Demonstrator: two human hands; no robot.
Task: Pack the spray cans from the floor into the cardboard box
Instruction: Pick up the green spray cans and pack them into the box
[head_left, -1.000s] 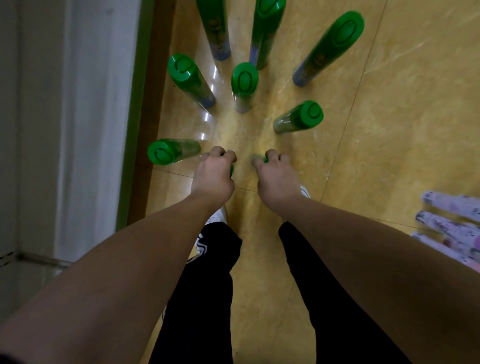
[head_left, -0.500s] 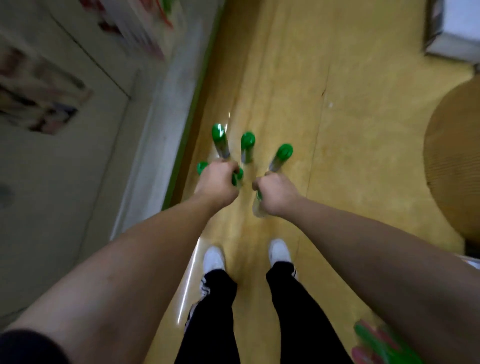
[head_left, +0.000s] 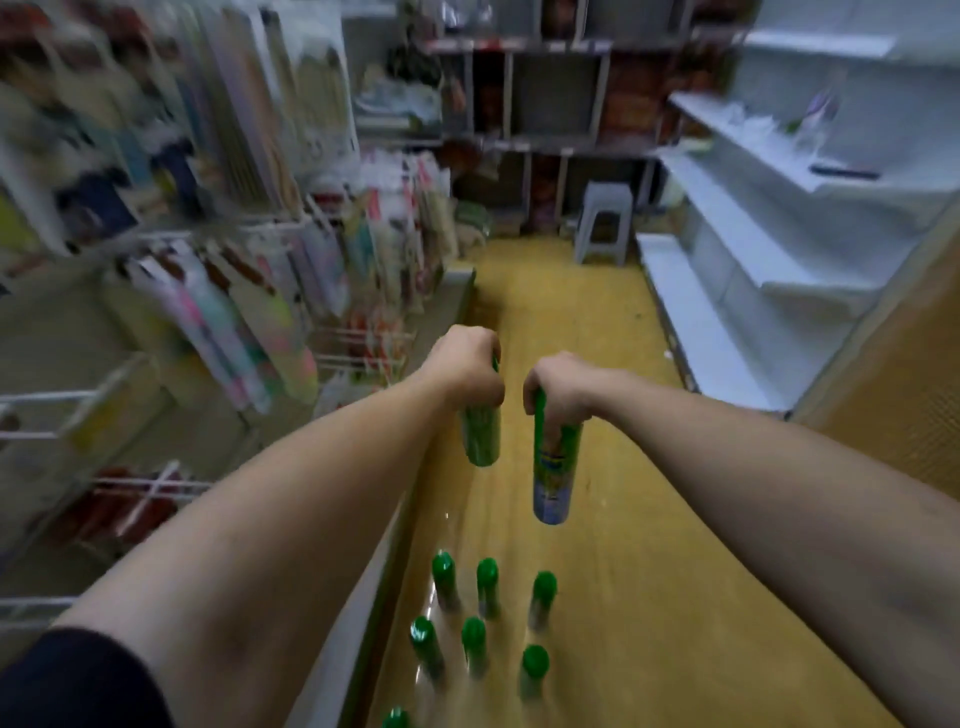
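**Two cans in the air, one per hand**

Nearest, upright on the yellow floor (head_left: 649, 571): seven green-capped spray cans (head_left: 487, 574), set apart in loose rows, one cut off by the bottom edge. Above them, held clear of the floor: left hand (head_left: 467, 371) curled tight round the top of a green can (head_left: 480, 439); right hand (head_left: 558, 387) clamped likewise round the top of a second can (head_left: 553, 467), hanging lower, blue band at its base. Side by side, not touching. Farther off: blurred hanging goods (head_left: 234, 312) at left, white shelves (head_left: 727, 270) at right, grey stool (head_left: 605, 223) at the aisle's end.
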